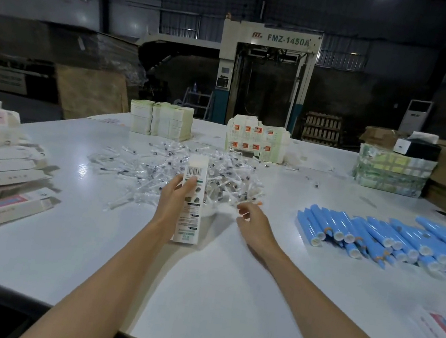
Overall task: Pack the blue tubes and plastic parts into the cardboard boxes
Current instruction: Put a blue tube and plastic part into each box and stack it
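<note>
Head view: my left hand [175, 200] grips a narrow white carton [197, 169], barcode side towards me, its far end over a heap of clear-wrapped plastic parts [155, 170]. My right hand [253, 222] hovers at the heap's near edge, blurred, fingers curled; I cannot tell whether it pinches anything. The blue tubes [379, 235] lie piled well off to the right on the white table [197, 295]. A hurried grab could scatter parts or snag several together.

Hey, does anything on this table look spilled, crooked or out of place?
The plastic parts lie scattered in a loose central heap, strays reaching beyond it. The blue tubes lie in a rough, uneven row.
</note>
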